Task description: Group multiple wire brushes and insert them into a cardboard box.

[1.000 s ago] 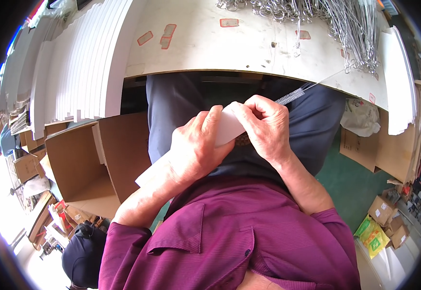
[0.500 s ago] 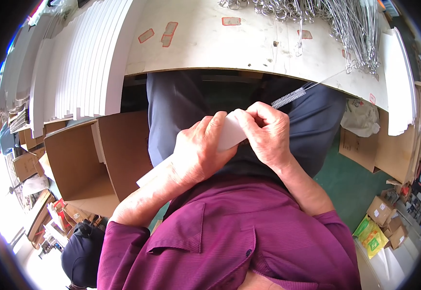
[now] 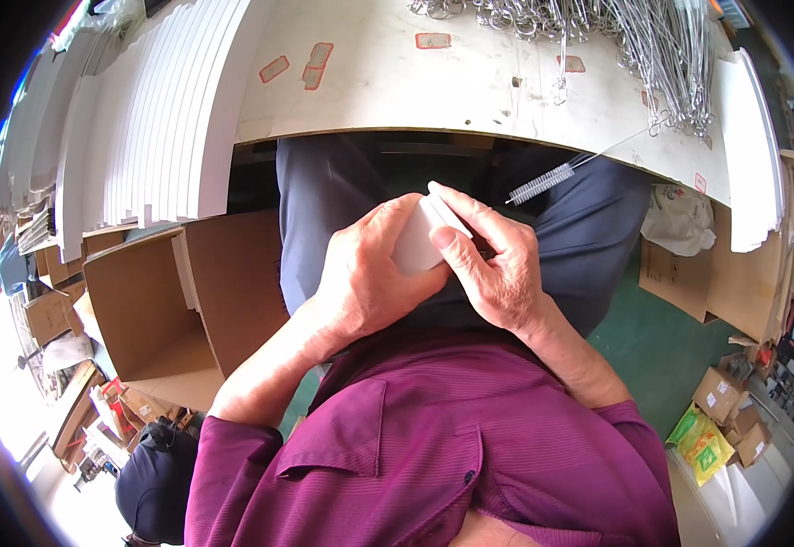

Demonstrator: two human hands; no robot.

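Observation:
Over my lap, a slim white cardboard box (image 3: 418, 239) is held between both hands, its end facing away from me. My left hand (image 3: 368, 264) wraps round the box's body, thumb underneath. With thumb and forefinger, my right hand (image 3: 499, 264) grips the end of the box at its flap; its other fingers are partly hidden. Just beyond the right hand, a wire brush (image 3: 541, 183) with grey bristles juts over the table edge. A heap of similar wire-handled brushes (image 3: 666, 64) with looped ends lies on the table at the far right.
Long white boxes (image 3: 164, 118) stand in a row on the left of the white table (image 3: 369, 87); more white boxes (image 3: 751, 150) are at its right end. An open brown carton (image 3: 155, 314) sits at my left. A clear plastic bag (image 3: 679, 223) lies by cartons at right.
My right fingers have shifted from pinching at the box's end to lying along its flap edge. The box has turned, its long tail no longer showing beyond my left wrist.

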